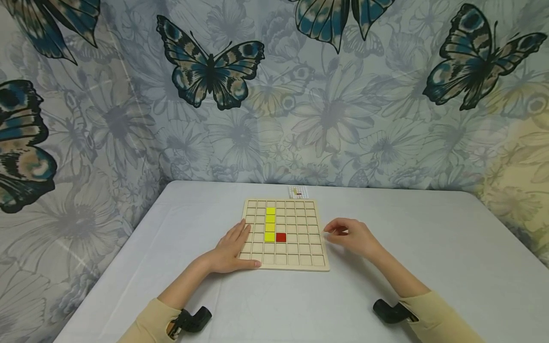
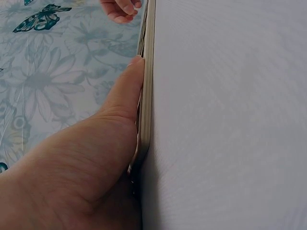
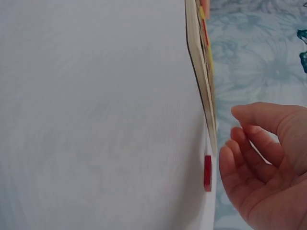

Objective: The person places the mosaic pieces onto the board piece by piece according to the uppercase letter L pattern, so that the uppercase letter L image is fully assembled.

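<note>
A wooden grid board (image 1: 296, 247) lies on the table with several yellow tiles (image 1: 270, 219) in one column and a red tile (image 1: 280, 237) beside the lowest of them. My left hand (image 1: 229, 250) rests on the board's left side, its fingers at the left edge and its thumb along the front left corner. Just off the right edge hovers my right hand (image 1: 353, 236), its fingers loosely bent and holding nothing. Below those fingers, the right wrist view shows another red tile (image 3: 207, 173) on the table by the board; the hand hides it in the head view.
A small card (image 1: 298, 192) printed with a coloured grid lies behind the board, close to the back edge of the white table (image 1: 206, 200). Butterfly-patterned cloth (image 1: 274, 119) rises behind the table.
</note>
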### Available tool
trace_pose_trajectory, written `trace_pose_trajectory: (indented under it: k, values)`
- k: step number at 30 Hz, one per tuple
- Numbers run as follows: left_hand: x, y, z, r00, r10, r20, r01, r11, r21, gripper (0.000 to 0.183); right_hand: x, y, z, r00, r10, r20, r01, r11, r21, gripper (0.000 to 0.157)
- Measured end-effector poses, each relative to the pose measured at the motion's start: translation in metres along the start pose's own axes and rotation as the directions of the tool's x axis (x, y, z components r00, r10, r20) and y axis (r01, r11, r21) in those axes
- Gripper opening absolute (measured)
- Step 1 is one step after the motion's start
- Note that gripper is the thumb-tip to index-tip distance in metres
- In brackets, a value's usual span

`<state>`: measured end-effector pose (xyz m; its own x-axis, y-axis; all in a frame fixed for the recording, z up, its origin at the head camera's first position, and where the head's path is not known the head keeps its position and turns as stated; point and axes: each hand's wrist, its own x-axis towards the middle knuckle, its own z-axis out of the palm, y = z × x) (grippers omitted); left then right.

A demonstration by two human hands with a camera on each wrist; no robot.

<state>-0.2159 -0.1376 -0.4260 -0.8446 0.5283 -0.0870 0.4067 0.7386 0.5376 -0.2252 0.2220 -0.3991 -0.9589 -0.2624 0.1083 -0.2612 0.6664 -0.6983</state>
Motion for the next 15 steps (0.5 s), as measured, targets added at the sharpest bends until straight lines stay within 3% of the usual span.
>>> trace_pose_trajectory:
  k: [10,15]
  values:
    - [0.000,0.000,-0.001,1.000,0.002,0.004,-0.002,1.000,0.011,0.106,-0.006,0.014,-0.013,0.999,-0.012,-0.037,0.008,0.993,-0.118,0.017]
    - [0.000,-0.001,0.000,1.000,0.002,0.003,-0.002,1.000,0.012,0.106,-0.007,0.019,-0.017,1.000,0.021,-0.017,-0.024,0.989,-0.147,0.021]
